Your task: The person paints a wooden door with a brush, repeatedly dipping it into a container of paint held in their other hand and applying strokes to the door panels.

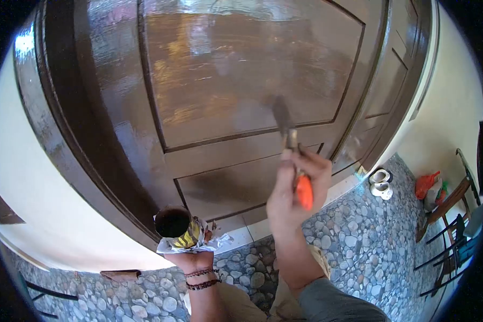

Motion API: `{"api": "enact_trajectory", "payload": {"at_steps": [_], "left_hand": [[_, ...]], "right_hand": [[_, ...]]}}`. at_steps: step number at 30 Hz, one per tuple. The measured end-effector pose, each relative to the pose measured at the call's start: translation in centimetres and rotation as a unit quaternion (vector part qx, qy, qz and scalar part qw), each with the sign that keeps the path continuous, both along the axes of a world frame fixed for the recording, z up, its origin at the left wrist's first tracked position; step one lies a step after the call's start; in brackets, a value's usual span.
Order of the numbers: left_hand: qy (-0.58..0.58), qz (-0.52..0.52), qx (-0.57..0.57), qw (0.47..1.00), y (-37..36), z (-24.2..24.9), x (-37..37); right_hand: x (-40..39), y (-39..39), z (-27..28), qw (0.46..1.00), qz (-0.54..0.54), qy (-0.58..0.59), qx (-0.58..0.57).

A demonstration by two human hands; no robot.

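Note:
A brown panelled door (236, 80) fills the view in front of me, its large panel wet-looking and glossy with streaks. My right hand (292, 196) is closed around the orange handle of a paintbrush (282, 115). Its dark bristles point up and overlap the lower part of the large panel; hand and brush are slightly blurred. Low at the left, my left hand (192, 260) holds a paint can (172, 223) from below, its open mouth showing dark paint. Crumpled paper and a yellow label wrap the can's side, hiding most of my fingers.
The dark door frame (86, 123) meets a pale wall (43, 204) on the left. Underfoot lies a pebble floor (349, 241). White shoes (381, 183) stand by the door at the right, with a red bag (426, 185) and a wooden chair (451, 201) further right.

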State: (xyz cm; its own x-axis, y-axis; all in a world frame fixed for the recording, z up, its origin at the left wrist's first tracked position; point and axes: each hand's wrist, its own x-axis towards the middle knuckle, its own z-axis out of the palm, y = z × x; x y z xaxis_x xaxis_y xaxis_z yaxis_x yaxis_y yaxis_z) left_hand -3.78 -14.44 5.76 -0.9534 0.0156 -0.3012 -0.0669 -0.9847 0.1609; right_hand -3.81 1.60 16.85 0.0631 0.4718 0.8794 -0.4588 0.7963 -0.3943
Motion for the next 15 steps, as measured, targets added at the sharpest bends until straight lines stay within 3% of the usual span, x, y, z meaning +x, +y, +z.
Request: {"api": "enact_trajectory", "payload": {"at_steps": [4, 6, 7, 10, 15], "left_hand": [[-0.06, 0.028, -0.008, 0.998, 0.5, 0.6, 0.0], [-0.018, 0.007, -0.003, 1.0, 0.0, -0.4, -0.1], [0.025, -0.011, 0.004, 1.0, -0.1, -0.8, -0.2], [0.003, -0.021, 0.015, 1.0, 0.1, -1.1, -0.2], [-0.032, -0.017, 0.011, 0.999, 0.4, -0.4, -0.1]], "right_hand": [[-0.8, -1.1, -0.1, 0.996, -0.019, -0.051, 0.067], [-0.5, -2.1, 0.1, 0.995, 0.069, -0.046, 0.051], [-0.2, -1.7, 0.2, 0.997, 0.051, -0.03, 0.043], [0.2, 0.6, -0.9, 0.998, 0.058, 0.026, -0.006], [-0.2, 1.3, -1.4, 0.997, 0.031, -0.05, 0.047]]}}
